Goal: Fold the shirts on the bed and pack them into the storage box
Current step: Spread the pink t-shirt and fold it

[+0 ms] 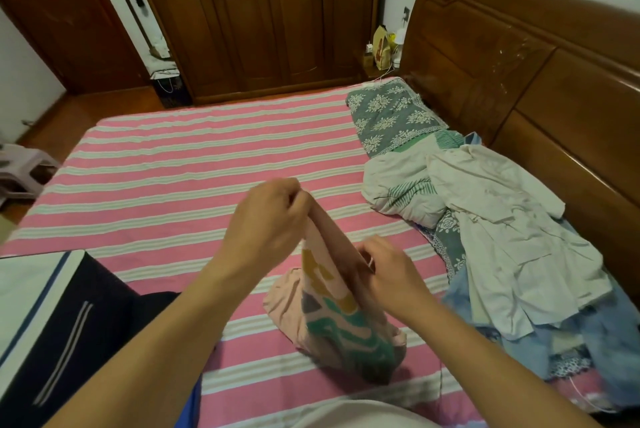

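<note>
Holding a pink printed shirt up off the bed, the person has only started the folding. The left hand pinches one top edge high, fingers curled tight on the cloth; the right hand grips another edge lower and nearer the body. The shirt hangs bunched between them, its bottom crumpled on the striped sheet.

To my eye this is the sorting-out step: finding shoulders or hem before any crease is made. Next the hands would need to draw apart so the cloth opens, then lay it flat on the bare stripes ahead.

More shirts wait in a heap by the headboard. The dark storage box with white trim sits at the person's left, its inside hidden from me.
</note>
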The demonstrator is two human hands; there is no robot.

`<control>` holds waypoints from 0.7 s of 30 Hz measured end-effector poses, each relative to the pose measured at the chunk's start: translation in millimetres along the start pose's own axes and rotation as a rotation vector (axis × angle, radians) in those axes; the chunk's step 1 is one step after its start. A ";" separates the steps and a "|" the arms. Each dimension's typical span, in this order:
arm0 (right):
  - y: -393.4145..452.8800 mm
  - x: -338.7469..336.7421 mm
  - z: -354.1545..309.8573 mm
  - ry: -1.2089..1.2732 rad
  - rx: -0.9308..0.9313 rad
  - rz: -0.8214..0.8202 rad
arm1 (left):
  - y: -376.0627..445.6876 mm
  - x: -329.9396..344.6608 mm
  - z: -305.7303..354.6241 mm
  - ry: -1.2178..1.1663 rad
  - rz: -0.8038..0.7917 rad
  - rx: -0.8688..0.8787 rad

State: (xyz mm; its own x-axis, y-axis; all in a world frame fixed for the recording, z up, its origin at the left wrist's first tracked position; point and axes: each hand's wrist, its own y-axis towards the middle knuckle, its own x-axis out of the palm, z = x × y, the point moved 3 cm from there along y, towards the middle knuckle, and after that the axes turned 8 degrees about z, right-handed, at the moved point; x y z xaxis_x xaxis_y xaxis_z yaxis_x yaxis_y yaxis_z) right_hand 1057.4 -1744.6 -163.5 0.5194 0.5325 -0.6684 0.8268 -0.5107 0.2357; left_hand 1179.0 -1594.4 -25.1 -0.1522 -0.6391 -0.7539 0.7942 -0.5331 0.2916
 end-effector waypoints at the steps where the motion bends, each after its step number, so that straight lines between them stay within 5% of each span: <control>1: -4.4 9.2 15.8 -0.058 0.045 -0.021 | 4.1 -3.1 -5.2 -0.116 0.056 -0.075; 6: -8.8 34.4 65.3 -0.149 0.361 -0.017 | 20.2 -19.1 -19.1 -0.483 0.202 -0.315; 12: 27.4 37.3 86.0 -0.230 0.415 0.093 | 32.6 -79.5 -12.7 -0.963 0.479 -0.382; 18: 87.6 6.7 67.6 -0.284 0.386 0.296 | 55.4 -124.8 -85.7 -0.750 0.702 -0.612; 21: 118.8 -32.3 34.5 -0.374 0.147 0.406 | 45.2 -139.0 -143.1 -0.605 0.793 -0.752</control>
State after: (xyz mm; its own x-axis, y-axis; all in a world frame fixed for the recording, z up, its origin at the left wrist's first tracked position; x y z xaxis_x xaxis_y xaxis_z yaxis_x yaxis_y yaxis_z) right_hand 1131.5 -1845.7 -138.2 0.6555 0.0127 -0.7551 0.5245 -0.7270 0.4431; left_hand 1320.3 -1450.3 8.6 0.4343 -0.8977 -0.0747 0.8995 0.4366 -0.0173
